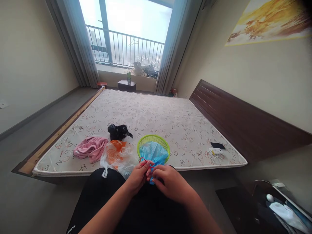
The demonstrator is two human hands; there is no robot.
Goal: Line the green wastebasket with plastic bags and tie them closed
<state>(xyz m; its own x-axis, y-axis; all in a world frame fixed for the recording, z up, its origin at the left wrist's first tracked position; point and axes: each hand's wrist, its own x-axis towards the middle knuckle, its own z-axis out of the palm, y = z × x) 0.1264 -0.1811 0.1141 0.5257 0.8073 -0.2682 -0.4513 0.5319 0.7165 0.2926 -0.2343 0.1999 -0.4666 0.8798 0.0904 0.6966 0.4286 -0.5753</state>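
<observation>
A light blue plastic bag (153,151) lies partly in a green mesh basket (142,141) at the mattress's near edge. Its gathered end reaches down between my hands, over my lap. My left hand (139,176) is closed, pinching a thin red cord (143,159) that loops above the fingers. Close against it, my right hand (168,180) curls its fingers on the bag's gathered end; its fingertips are partly hidden. Left of the basket lie a clear and orange plastic bag (118,154), a crumpled black plastic bag (119,132) and a pink cloth (90,148).
The patterned mattress (146,110) spreads ahead, with a dark headboard (234,113) on the right. A dark phone-like slab (217,146) and a white cable (218,157) lie near its right corner. A nightstand (234,208) stands low at the right.
</observation>
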